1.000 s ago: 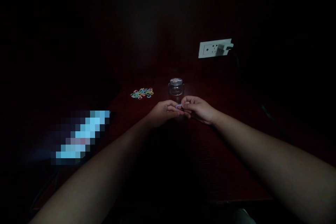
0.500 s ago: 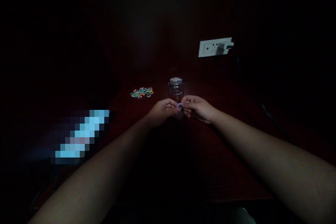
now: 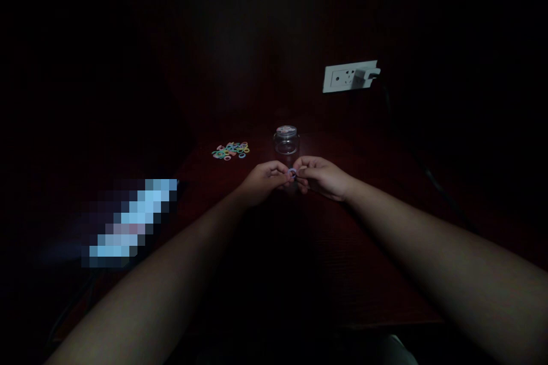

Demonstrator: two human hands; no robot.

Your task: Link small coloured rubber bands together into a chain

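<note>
The scene is very dark. My left hand and my right hand meet over a dark red table, fingertips pinched together on one small pale ring-shaped band. Just behind my hands stands a small clear glass jar with a lid on it. To the jar's left lies a pile of several small colourful bands on the table.
A white power strip with a plug in it lies at the back right, its dark cable running down the right side. A glowing blurred screen sits at the left.
My hands have stayed together in front of the jar, with only small finger movements on the band. Nothing else has moved.
</note>
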